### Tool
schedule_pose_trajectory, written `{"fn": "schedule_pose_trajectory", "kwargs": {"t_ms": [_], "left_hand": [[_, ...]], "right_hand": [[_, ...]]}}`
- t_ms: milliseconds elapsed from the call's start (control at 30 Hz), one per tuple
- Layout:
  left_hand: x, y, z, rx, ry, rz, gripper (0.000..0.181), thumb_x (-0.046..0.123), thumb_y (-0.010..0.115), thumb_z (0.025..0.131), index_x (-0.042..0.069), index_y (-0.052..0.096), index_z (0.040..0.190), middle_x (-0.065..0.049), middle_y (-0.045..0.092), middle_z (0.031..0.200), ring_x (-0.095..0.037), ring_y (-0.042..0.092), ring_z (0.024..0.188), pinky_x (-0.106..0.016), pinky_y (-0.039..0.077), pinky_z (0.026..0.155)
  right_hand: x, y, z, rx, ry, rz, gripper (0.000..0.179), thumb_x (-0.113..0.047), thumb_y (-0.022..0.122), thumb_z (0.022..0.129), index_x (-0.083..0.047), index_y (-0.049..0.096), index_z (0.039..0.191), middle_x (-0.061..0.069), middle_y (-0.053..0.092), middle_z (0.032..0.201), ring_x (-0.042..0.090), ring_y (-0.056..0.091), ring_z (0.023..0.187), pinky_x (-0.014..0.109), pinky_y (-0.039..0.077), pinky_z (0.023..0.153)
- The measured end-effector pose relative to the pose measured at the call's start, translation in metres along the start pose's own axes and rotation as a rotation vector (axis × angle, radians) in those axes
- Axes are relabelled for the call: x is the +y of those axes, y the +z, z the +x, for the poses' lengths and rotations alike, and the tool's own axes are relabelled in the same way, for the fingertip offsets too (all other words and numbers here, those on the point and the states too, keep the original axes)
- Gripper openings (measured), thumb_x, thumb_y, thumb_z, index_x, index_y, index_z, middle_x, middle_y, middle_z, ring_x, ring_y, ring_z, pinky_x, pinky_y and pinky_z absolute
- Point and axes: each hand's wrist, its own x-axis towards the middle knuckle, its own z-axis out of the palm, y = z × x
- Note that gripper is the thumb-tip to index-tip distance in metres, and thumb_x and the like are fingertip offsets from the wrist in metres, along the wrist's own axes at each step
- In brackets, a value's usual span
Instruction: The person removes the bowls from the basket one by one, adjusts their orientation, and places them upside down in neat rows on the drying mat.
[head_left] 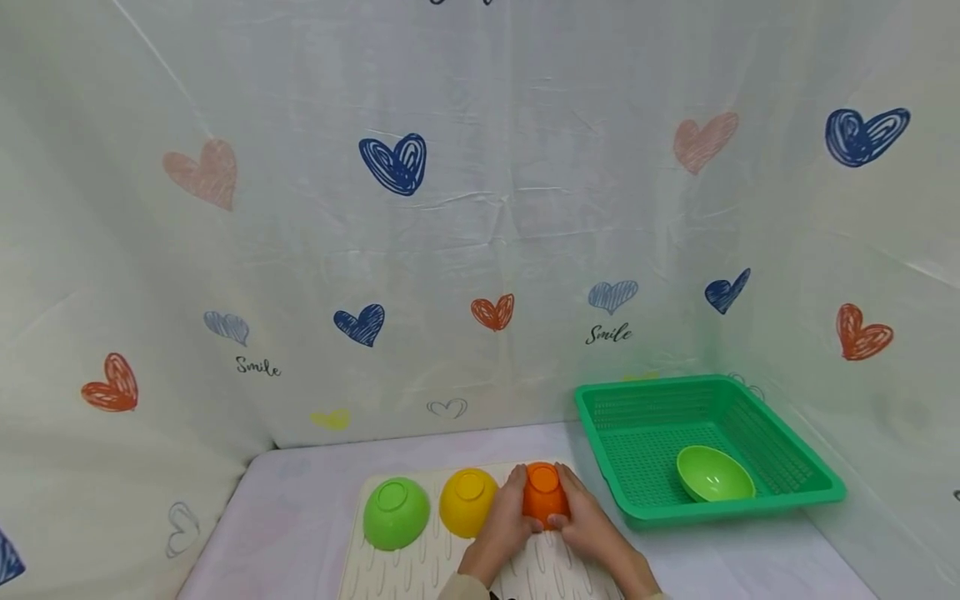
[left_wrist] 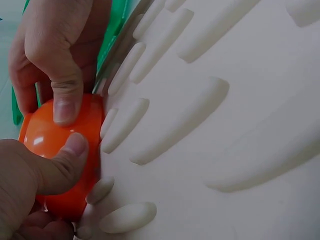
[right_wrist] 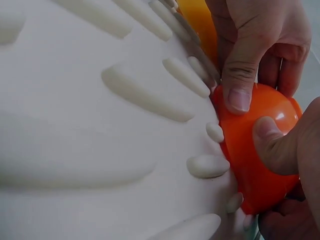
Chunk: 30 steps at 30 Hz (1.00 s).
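An orange bowl (head_left: 546, 493) sits upside down at the right end of a cream ridged mat (head_left: 420, 575). My left hand (head_left: 507, 518) grips its left side and my right hand (head_left: 587, 518) its right. In the left wrist view both thumbs press on the bowl's near wall (left_wrist: 50, 130); the fingers reach round its sides and are partly hidden. The right wrist view shows the bowl's rim (right_wrist: 225, 145) down against the mat's raised ridges. Just left of my left hand stands an upturned yellow bowl (head_left: 467, 504), and farther left an upturned green bowl (head_left: 396, 515).
On the right of the table (head_left: 277, 517) is a green plastic basket (head_left: 637, 512) with perforated sides. A light green bowl (head_left: 714, 475) lies inside it, tilted with its opening up. A white curtain (head_left: 450, 250) printed with hearts surrounds the table.
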Motion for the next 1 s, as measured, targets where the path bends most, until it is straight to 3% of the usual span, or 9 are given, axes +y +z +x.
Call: {"fn": "schedule_pose_trajectory", "kwargs": {"t_ms": [200, 333, 567, 667, 800, 1000], "left_hand": [[0.003, -0.005, -0.001, 0.006, -0.003, 0.011, 0.089, -0.004, 0.079, 0.073, -0.001, 0.031, 0.148, -0.019, 0.037, 0.151, -0.035, 0.039, 0.138, -0.052, 0.035, 0.108], [0.010, -0.019, -0.006, 0.052, 0.022, -0.028, 0.083, -0.009, 0.075, 0.076, 0.000, 0.033, 0.147, -0.018, 0.039, 0.151, -0.035, 0.040, 0.138, -0.052, 0.035, 0.108], [0.016, -0.060, -0.027, 0.153, 0.072, -0.106, 0.073, 0.001, 0.073, 0.081, 0.005, 0.039, 0.146, -0.015, 0.050, 0.143, -0.035, 0.053, 0.125, -0.045, 0.050, 0.095], [0.015, -0.080, -0.038, 0.203, 0.098, -0.180, 0.068, 0.000, 0.072, 0.082, 0.005, 0.042, 0.143, -0.016, 0.051, 0.141, -0.037, 0.054, 0.123, -0.040, 0.054, 0.089], [0.012, -0.108, -0.055, 0.280, 0.073, -0.273, 0.064, 0.001, 0.071, 0.083, 0.009, 0.045, 0.141, -0.012, 0.053, 0.139, -0.034, 0.056, 0.123, -0.035, 0.056, 0.087], [-0.002, -0.148, -0.083, 0.430, -0.003, -0.217, 0.063, 0.000, 0.075, 0.080, 0.014, 0.051, 0.137, -0.007, 0.059, 0.131, -0.028, 0.062, 0.114, -0.027, 0.057, 0.080]], "right_hand": [[-0.002, -0.001, 0.003, -0.008, -0.009, -0.011, 0.081, -0.001, 0.070, 0.083, 0.006, 0.024, 0.149, 0.027, 0.026, 0.154, 0.042, 0.029, 0.141, 0.056, 0.027, 0.111], [-0.004, -0.003, 0.004, -0.004, -0.017, -0.023, 0.081, -0.001, 0.071, 0.082, 0.007, 0.025, 0.148, 0.028, 0.027, 0.153, 0.042, 0.030, 0.141, 0.056, 0.028, 0.111], [-0.006, -0.004, 0.003, -0.036, 0.008, -0.016, 0.082, -0.002, 0.070, 0.083, 0.006, 0.023, 0.149, 0.028, 0.024, 0.154, 0.043, 0.028, 0.141, 0.057, 0.027, 0.111], [-0.006, -0.004, 0.003, -0.048, 0.024, -0.007, 0.082, -0.002, 0.070, 0.084, 0.005, 0.021, 0.150, 0.027, 0.022, 0.155, 0.042, 0.026, 0.142, 0.056, 0.025, 0.112], [-0.006, -0.003, 0.003, -0.053, 0.039, 0.008, 0.083, -0.002, 0.070, 0.085, 0.005, 0.019, 0.151, 0.026, 0.021, 0.156, 0.042, 0.024, 0.143, 0.056, 0.024, 0.113], [-0.004, -0.003, 0.000, -0.058, 0.048, 0.017, 0.083, -0.003, 0.069, 0.085, 0.003, 0.019, 0.151, 0.026, 0.021, 0.156, 0.042, 0.025, 0.143, 0.056, 0.024, 0.113]]}}
